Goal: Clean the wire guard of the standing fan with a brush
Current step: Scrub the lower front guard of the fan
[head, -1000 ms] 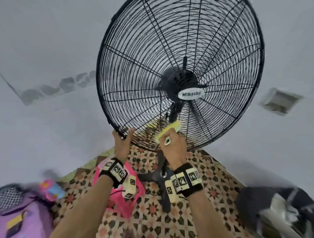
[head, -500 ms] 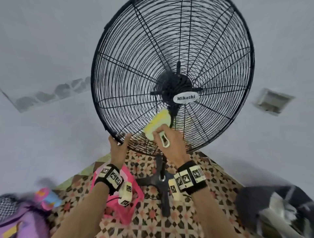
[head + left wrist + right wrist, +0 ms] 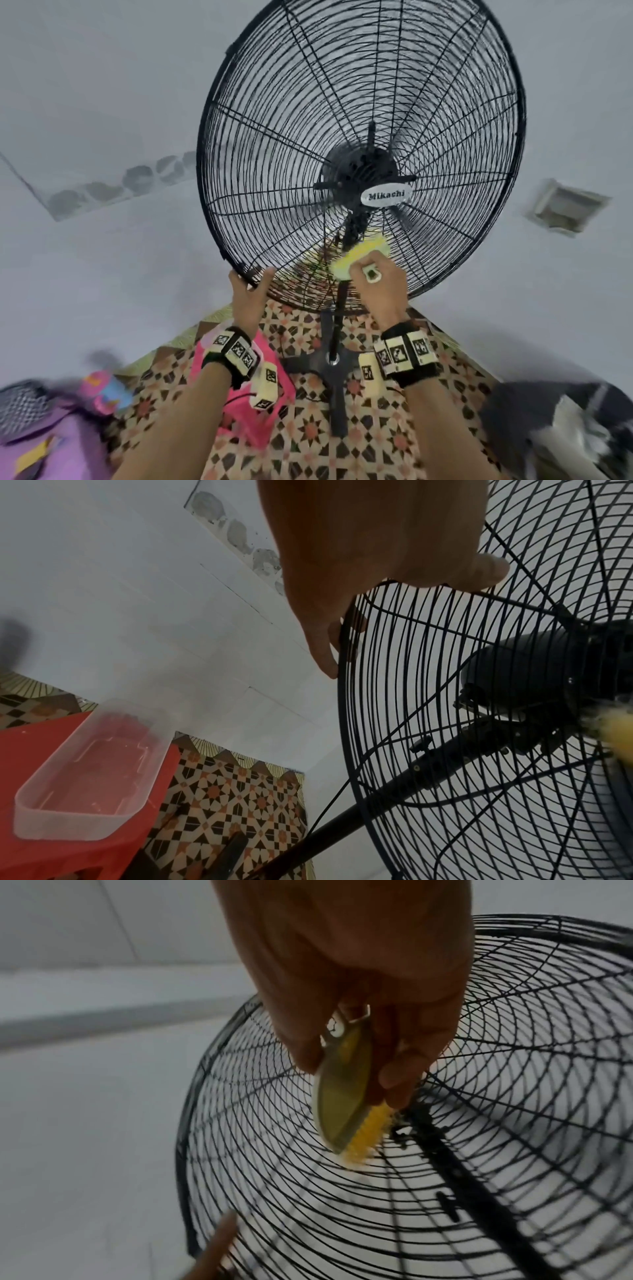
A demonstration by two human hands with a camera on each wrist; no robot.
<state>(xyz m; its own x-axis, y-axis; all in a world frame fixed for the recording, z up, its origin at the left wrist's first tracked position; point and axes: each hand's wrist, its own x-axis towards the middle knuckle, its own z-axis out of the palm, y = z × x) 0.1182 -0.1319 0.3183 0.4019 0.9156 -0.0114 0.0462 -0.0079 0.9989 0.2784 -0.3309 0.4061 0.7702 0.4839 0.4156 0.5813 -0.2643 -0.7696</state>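
The standing fan's black wire guard [image 3: 274, 137] fills the upper head view, with a white "Mikachi" badge [image 3: 387, 197] on its hub. My left hand [image 3: 251, 279] grips the guard's lower left rim, thumb in front and fingers behind; the left wrist view shows the left hand [image 3: 359, 561] wrapped over the rim of the guard [image 3: 346, 723]. My right hand [image 3: 380, 284] holds a yellow brush [image 3: 359, 257] by its white handle. Its bristles press on the lower wires just below the hub. In the right wrist view the brush [image 3: 342, 1096] lies against the guard [image 3: 274, 1177].
The fan's pole and cross base [image 3: 334, 363] stand on a patterned mat. A pink stool [image 3: 274, 387] to the left carries a clear plastic tray [image 3: 92, 772]. A purple bag [image 3: 34, 445] lies lower left, dark cloth [image 3: 565, 428] lower right. White wall behind.
The brush went up toward the hub, then back down and to the right along the lower wires. My left hand has kept its hold on the rim.
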